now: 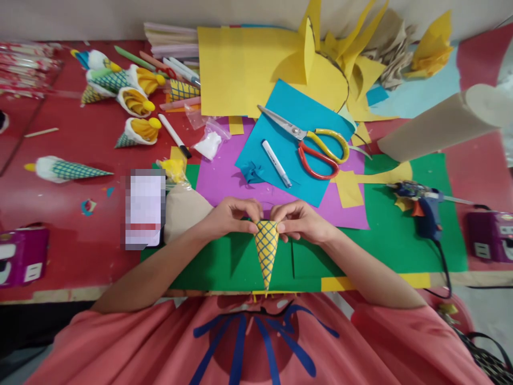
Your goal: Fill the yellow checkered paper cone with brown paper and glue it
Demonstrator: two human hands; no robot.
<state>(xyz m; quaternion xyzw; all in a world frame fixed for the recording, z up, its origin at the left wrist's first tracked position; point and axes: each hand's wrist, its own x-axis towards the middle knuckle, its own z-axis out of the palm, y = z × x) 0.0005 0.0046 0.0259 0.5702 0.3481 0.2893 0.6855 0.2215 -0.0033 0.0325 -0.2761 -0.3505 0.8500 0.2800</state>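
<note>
A yellow paper cone (266,247) with a blue criss-cross pattern points tip down toward me, near the table's front edge. My left hand (234,216) pinches its wide rim on the left side. On the right side of the rim, my right hand (300,220) pinches it as well. Beneath the cone lies a green sheet (320,256). Beyond my hands, scissors (306,139) with red and yellow handles and a white marker (276,163) rest on a blue sheet (256,133).
Several finished paper ice-cream cones (138,133) lie at the left, near a phone (145,206). A glue gun (427,211) with a cord sits at the right, below a large paper roll (441,125). Yellow sheets (248,69) fill the back.
</note>
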